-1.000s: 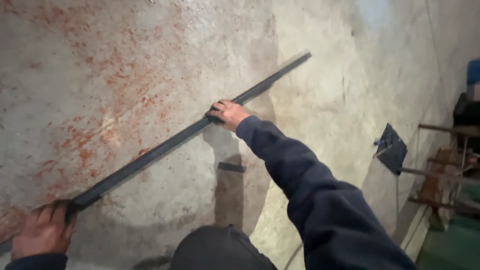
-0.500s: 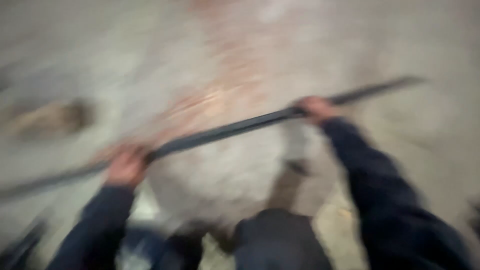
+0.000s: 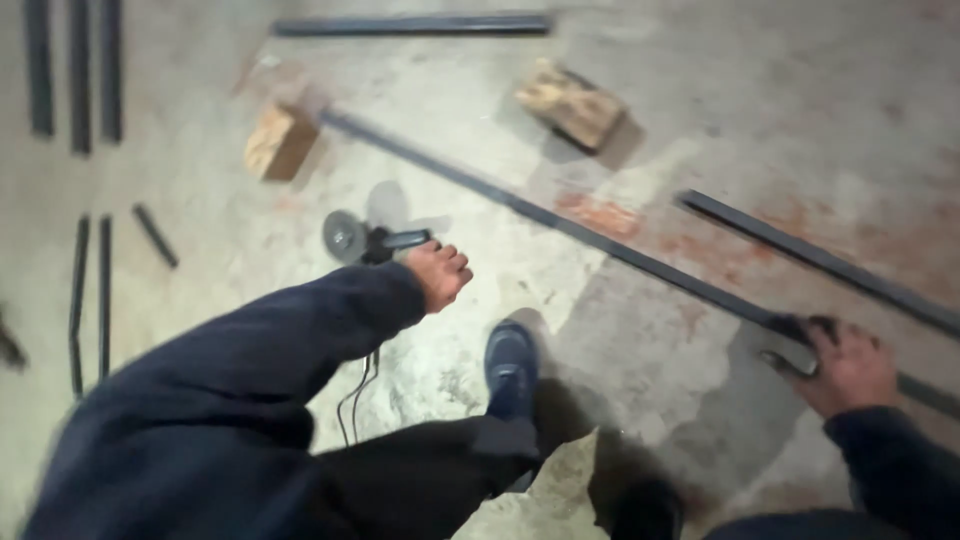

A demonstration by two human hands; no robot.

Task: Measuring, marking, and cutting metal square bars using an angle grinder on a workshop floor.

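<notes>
A long dark metal bar (image 3: 600,238) lies slantwise across the concrete floor, one end by a wooden block (image 3: 280,140). My right hand (image 3: 845,365) is closed over the bar's near part at the lower right. My left hand (image 3: 440,272) hangs with its fingers loosely curled and holds nothing. It is just right of the handle of an angle grinder (image 3: 370,240) that lies on the floor, and whether it touches the grinder is unclear. The grinder's cable (image 3: 355,395) runs toward me.
A second dark bar (image 3: 820,260) lies to the right, roughly parallel to the long one. Another wooden block (image 3: 572,102) sits beyond the long bar. More bars lie at the top (image 3: 410,25) and left (image 3: 75,75), plus a short piece (image 3: 155,235). My blue shoe (image 3: 510,370) stands between my hands.
The view has swung from a bare stained floor to the grinder and wooden blocks. My left hand has let go of the bar and now hangs by the grinder. My right hand still grips the bar.
</notes>
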